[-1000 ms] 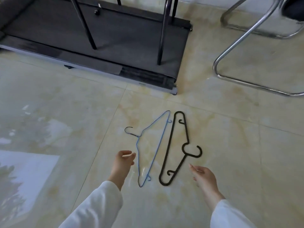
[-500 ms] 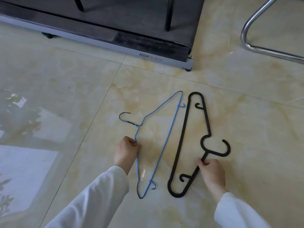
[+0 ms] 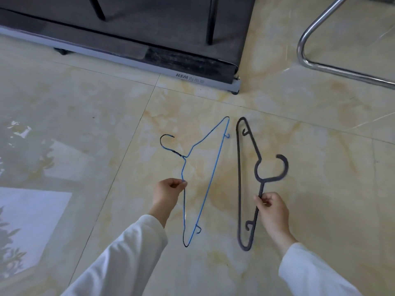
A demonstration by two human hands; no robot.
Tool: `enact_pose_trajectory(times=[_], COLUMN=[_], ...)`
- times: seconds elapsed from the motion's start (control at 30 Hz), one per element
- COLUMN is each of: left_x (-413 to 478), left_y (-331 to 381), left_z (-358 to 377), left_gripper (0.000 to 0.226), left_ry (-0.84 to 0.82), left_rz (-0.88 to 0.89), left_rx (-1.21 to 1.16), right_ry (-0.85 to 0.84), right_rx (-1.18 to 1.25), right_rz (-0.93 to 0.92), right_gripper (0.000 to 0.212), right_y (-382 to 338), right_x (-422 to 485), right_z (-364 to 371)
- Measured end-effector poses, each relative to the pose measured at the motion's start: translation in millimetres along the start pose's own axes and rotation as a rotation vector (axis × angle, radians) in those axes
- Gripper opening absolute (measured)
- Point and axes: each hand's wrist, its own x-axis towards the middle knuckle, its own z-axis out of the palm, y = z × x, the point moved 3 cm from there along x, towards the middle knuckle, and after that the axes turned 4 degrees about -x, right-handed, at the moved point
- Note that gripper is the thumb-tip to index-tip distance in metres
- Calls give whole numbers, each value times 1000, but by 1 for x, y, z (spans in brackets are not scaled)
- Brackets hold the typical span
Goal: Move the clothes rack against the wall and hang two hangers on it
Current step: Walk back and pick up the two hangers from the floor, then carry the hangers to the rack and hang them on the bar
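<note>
Both arms reach forward and down in white sleeves. The left hand (image 3: 167, 192) is curled, thumb and fingertips pinched together at its upper right. The right hand (image 3: 271, 208) is likewise pinched shut, fingers folded toward the thumb, wrist bare.

Dark treadmill (image 3: 149, 35) marked HSM, possibly a chair's chrome frame (image 3: 320, 65), marbled floor tiles (image 3: 74, 124)

One head-worn wide-angle view looks steeply down, close over the tiled floor (image 3: 64, 124) ahead.
</note>
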Motion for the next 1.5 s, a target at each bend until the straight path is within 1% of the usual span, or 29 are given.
enact_pose_trajectory(times=[0.1, 0.2, 0.23, 0.27, 0.37, 0.4, 0.47, 0.53, 0.57, 0.67, 0.73, 0.87, 0.97, 1.07, 1.13, 1.23, 1.27, 1.37, 1.5], left_x=[-51, -110, -141, -155, -219, -244, -291, -333, -354, -404, -436, -490, -536, -582, -613, -655, -668, -707, -763], left_y=[26, 50, 62, 65, 94, 106, 130, 152, 164, 193, 211, 233, 238, 233, 224, 208, 200, 170, 125], left_z=[-12, -31, -47, -50, -80, -92, -114, -135, -149, -174, -192, -217, -239, -259, -277, -303, -313, -343, -379], left_gripper=[10, 21, 26, 28, 24, 24, 25, 24, 23, 25, 28, 27, 25, 25, 21, 11, 14, 24, 23], left_ry=[-39, -86, -105, -116, -136, -136, -144, -134, -121, -85, -20, 66, 97, 133, 186, 268, 302, 411, 564], left_rz=[4, -25, -55, -68, -115, -120, -105, -101, -97, -62, -39, -31, -40, -60, -64, -24, -12, -3, 5], left_rx=[8, 1, 0, -13, -24, -49, -89, -125, -150, -235, -283, -435, -572, -707, -816, -931, -959, -1043, -1145], right_ry=[5, -68, -105, -129, -196, -216, -240, -249, -259, -316, -348, -456, -540, -618, -687, -807, -845, -975, -1082], right_rx=[-5, -16, -28, -30, -70, -80, -110, -125, -130, -144, -150, -166, -204, -219, -245, -307, -323, -386, -504], right_rz=[-41, -52, -46, -64, -102, -118, -149, -173, -185, -227, -291, -387, -461, -511, -537, -608, -627, -689, -805], right_gripper=[13, 11, 11, 11, 11, 15, 28, 36, 35, 26, 25, 16, 13, 19, 19, 10, 9, 19, 19], right_y=[-37, -77, -98, -106, -152, -168, -203, -233, -252, -293, -321, -355, -373, -388, -397, -406, -409, -414, -408], right_x=[-39, -91, -119, -134, -192, -215, -257, -295, -314, -357, -383, -420, -453, -491, -521, -564, -581, -637, -717], right_z=[-37, -75, -93, -98, -128, -139, -164, -186, -198, -226, -246, -271, -286, -296, -298, -295, -293, -287, -277])
